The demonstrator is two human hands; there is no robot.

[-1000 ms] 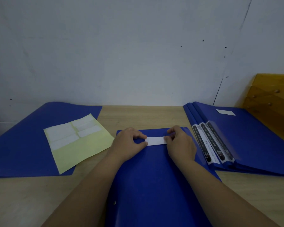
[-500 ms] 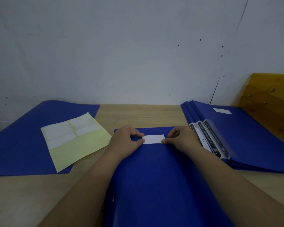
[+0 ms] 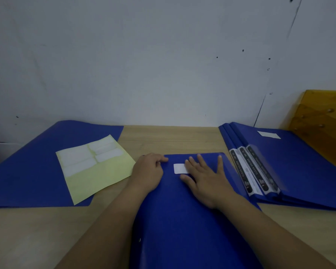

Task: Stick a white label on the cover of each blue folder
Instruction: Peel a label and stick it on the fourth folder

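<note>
A blue folder (image 3: 182,220) lies in front of me on the wooden table (image 3: 27,239). A white label (image 3: 178,168) sits on its cover near the far edge. My right hand (image 3: 204,177) lies flat with spread fingers, covering the label's right end. My left hand (image 3: 148,170) rests curled at the folder's left corner, its fingertip just left of the label. A yellow backing sheet (image 3: 97,171) with several white labels lies on another blue folder (image 3: 27,167) at the left.
A stack of blue folders (image 3: 299,167) lies at the right; the top one carries a white label (image 3: 269,134). A yellow wooden piece (image 3: 324,121) stands at the far right. A pale wall rises right behind the table.
My right hand has let go of the label's end and opened flat over it. The left hand has drawn back slightly to the left. The label now lies flat on the cover.
</note>
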